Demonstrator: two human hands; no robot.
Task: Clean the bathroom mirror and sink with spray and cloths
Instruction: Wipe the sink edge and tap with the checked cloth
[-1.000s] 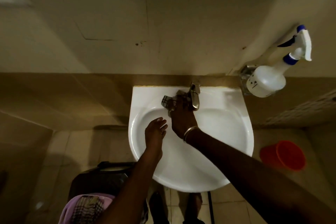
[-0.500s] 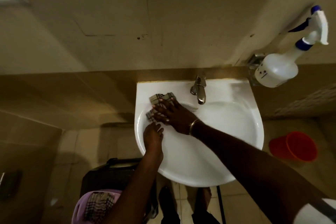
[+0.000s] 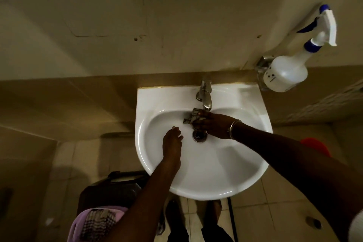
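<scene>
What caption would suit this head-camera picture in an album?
Right hand wipes a checked cloth under the tap; left hand rests in the sink.

You have one white sink (image 3: 253, 104), one tap (image 3: 205, 97), one drain (image 3: 199, 136) and one spray bottle (image 3: 286, 72). You see two checked cloths: one in the basin (image 3: 191, 117), one at lower left (image 3: 98, 222). One red bucket (image 3: 314, 146).

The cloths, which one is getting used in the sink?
The checked cloth under the tap, gripped by the right hand. The other checked cloth just lies on pink fabric by the left arm.
</scene>
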